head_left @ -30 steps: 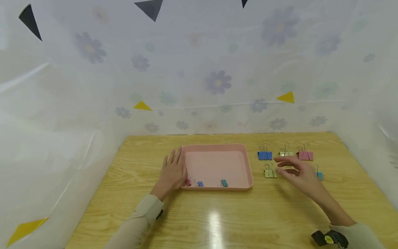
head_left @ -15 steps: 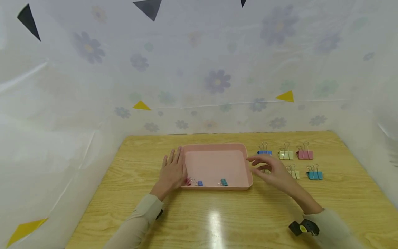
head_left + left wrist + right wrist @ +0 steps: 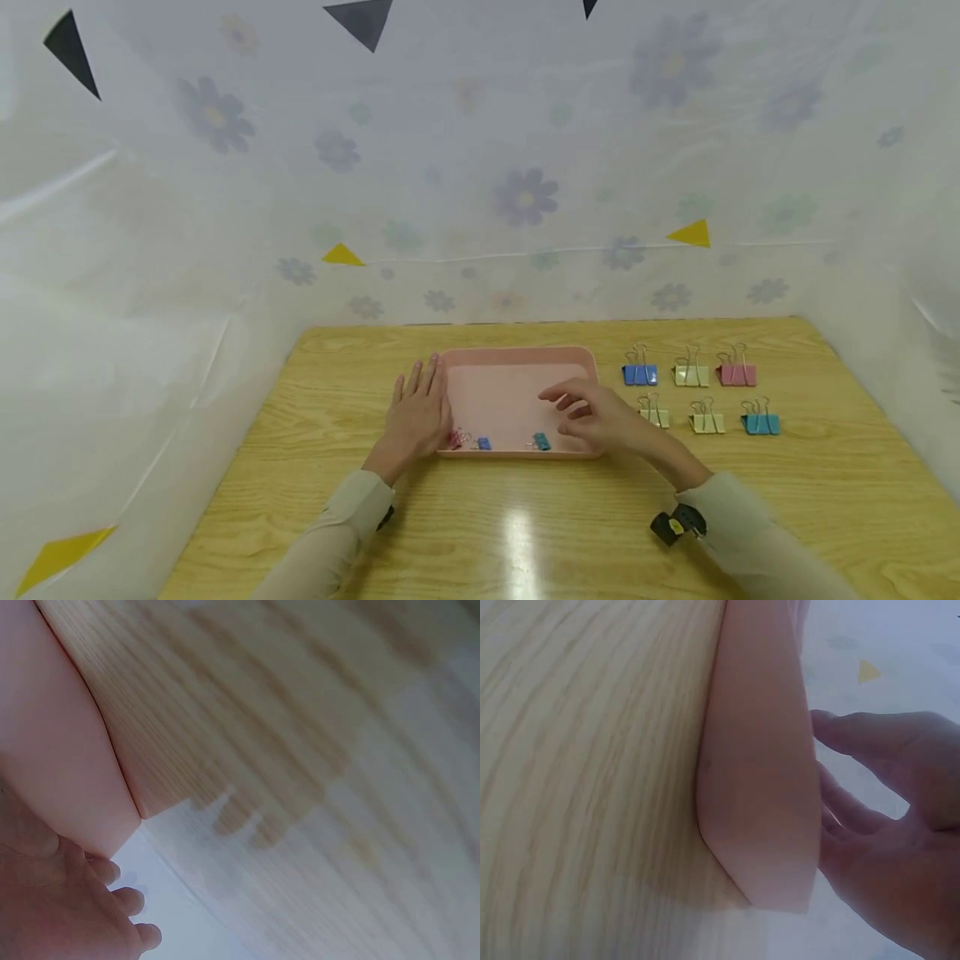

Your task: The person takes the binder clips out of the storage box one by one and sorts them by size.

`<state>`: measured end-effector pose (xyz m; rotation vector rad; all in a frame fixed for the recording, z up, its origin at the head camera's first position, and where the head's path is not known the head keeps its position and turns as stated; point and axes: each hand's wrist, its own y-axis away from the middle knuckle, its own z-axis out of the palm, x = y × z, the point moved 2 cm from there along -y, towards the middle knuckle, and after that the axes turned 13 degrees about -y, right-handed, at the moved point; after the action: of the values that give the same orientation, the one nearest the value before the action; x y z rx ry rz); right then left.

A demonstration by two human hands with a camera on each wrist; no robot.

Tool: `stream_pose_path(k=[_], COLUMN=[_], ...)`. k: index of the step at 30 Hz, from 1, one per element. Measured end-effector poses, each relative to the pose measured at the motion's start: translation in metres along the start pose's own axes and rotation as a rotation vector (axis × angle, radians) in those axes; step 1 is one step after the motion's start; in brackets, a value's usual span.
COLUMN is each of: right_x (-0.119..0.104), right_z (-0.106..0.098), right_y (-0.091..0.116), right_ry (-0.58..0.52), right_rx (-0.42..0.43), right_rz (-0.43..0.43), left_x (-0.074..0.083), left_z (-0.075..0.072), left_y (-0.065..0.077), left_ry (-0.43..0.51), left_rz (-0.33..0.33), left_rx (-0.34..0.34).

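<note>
A pink tray lies on the wooden table. Along its near side are small binder clips: a red one in the left corner, a blue one and a teal one. My left hand rests against the tray's left wall, fingers straight; the left wrist view shows the palm beside that wall. Over the tray's right part is my right hand, fingers loosely bent and nothing visible between them. In the right wrist view, the tray's outer wall partly hides those fingers.
Right of the tray stand larger binder clips in two rows. The back row has a blue clip, a pale green clip and a pink clip. In front are two yellow-green ones and a teal clip. A flowered sheet encloses the table.
My right hand has moved left from above the large clips to over the tray, uncovering the clips there. The left hand and the small clips have stayed put.
</note>
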<state>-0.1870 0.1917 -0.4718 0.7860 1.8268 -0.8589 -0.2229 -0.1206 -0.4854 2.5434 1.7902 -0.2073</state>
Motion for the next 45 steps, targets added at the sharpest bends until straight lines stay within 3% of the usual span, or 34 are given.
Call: stream_pose_path(k=[9, 15, 19, 30, 34, 39, 45], right_x=[0.014, 0.013, 0.014, 0.019, 0.02, 0.022, 0.021], right_z=[0.013, 0.018, 0.021, 0.025, 0.025, 0.023, 0.02], right_y=[-0.012, -0.015, -0.017, -0.024, -0.025, -0.026, -0.026], right_ry=[0.093, 0.128, 0.158, 0.178, 0.172, 0.144, 0.069], right_rx=[-0.142, -0.186, -0.19, -0.139, -0.078, 0.006, 0.039], right_rz=[0.022, 0.086, 0.068, 0.036, 0.025, 0.054, 0.088], left_x=[0.003, 0.003, 0.003, 0.001, 0.0, 0.0, -0.001], left_z=[-0.005, -0.004, -0.005, -0.003, -0.001, 0.0, 0.003], left_y=[0.002, 0.001, 0.001, 0.001, 0.0, 0.0, -0.001], left_ry=[-0.01, -0.003, -0.006, 0.001, -0.002, -0.006, -0.004], left_rz=[-0.01, -0.004, -0.005, -0.006, -0.003, -0.006, -0.005], left_rx=[-0.007, -0.011, -0.005, 0.019, 0.032, 0.02, 0.027])
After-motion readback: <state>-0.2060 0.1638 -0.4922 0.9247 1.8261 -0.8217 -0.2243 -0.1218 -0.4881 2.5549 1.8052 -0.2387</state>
